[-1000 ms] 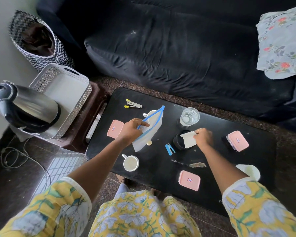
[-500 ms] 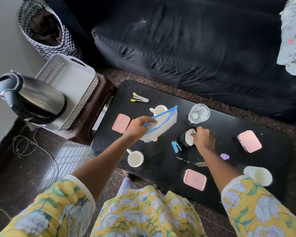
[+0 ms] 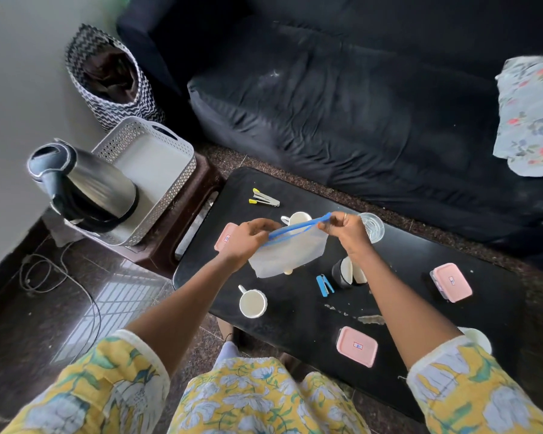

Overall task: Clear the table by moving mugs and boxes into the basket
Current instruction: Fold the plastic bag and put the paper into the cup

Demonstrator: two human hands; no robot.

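Observation:
Above the black table (image 3: pixel 398 255), my left hand (image 3: pixel 248 236) and my right hand (image 3: pixel 347 228) each pinch one end of the blue zip strip of a clear plastic bag (image 3: pixel 290 253), holding it stretched between them. White mugs stand on the table: one (image 3: pixel 253 302) near the front left, one (image 3: pixel 298 218) partly behind the bag, one (image 3: pixel 478 336) at the right behind my sleeve. Pink-lidded boxes lie at the left (image 3: pixel 225 238), front (image 3: pixel 356 346) and right (image 3: pixel 451 281). The white lattice basket (image 3: pixel 166 142) sits on a stool to the left.
A steel kettle (image 3: pixel 85 186) rests in the basket's near end. On the table are a glass of water (image 3: pixel 372 227), a black cup with paper (image 3: pixel 345 272), a blue stapler (image 3: pixel 324 285) and a yellow-ended clip (image 3: pixel 264 197). A dark sofa (image 3: pixel 358 98) runs behind.
My right hand left the black cup and took hold of the bag's zip strip. Both hands now hold the bag higher, stretched over the table.

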